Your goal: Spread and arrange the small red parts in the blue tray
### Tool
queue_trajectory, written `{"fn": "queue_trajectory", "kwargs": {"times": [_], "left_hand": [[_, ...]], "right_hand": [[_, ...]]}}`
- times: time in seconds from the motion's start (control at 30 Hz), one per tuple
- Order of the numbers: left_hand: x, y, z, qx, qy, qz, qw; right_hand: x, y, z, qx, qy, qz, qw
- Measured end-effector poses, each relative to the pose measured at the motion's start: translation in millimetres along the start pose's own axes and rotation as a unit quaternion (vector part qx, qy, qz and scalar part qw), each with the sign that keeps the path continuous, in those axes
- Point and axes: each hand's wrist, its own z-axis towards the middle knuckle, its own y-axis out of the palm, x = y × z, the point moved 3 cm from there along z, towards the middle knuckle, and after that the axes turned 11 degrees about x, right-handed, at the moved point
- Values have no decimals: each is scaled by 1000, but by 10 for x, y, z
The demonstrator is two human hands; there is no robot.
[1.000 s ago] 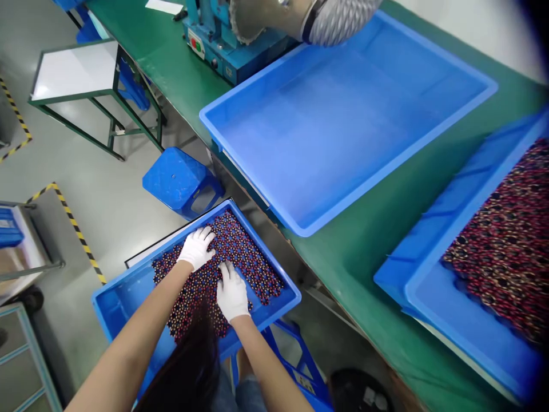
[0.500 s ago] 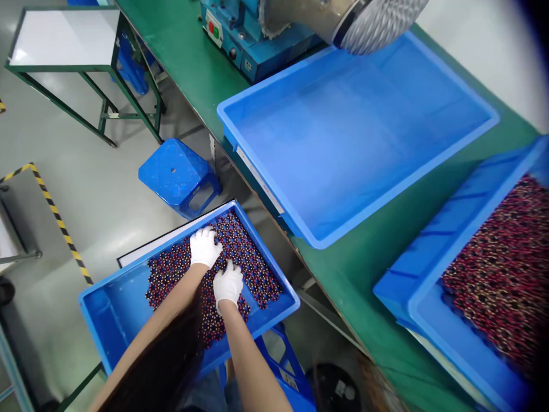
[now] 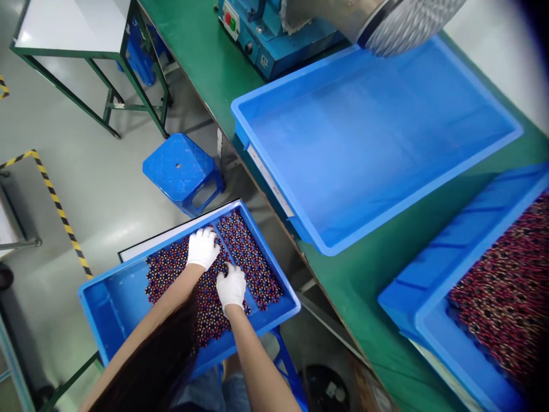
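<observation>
Head view shows small dark-red and black parts (image 3: 254, 269) spread in a blue tray (image 3: 124, 297) beside the green bench (image 3: 347, 286). The left hand (image 3: 203, 248), white-gloved, lies on them with fingers bent; the right hand (image 3: 231, 287), likewise gloved, curls its fingers just beside it. Whether either pinches any cannot be told. A narrow bare gap splits the layer into two patches.

We look from a single head-worn camera, facing forward and steeply down. We have the lower blue tray (image 3: 128, 294) near, left of centre; the green workbench (image 3: 349, 286) crosses our view diagonally.
</observation>
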Motion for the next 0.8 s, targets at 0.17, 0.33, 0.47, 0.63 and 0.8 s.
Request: {"fn": "queue_trajectory", "kwargs": {"times": [0.17,0.33,0.47,0.63,0.8], "left_hand": [[-24,-25,33,-3,17,16,1000],[-79,-60,-29,8,48,16,999],[-48,-75,-231,-10,176,-25,984],[-1,40,-379,-47,272,-38,960],[37,115,-360,-55,248,-19,967]], "right_hand": [[-30,0,12,-12,-6,6,1000],[-31,-30,100,-24,-21,26,999],[-22,-61,96,-13,-45,53,998],[38,-176,-80,30,-91,95,991],[516,-618,45,112,-81,65,988]]}}
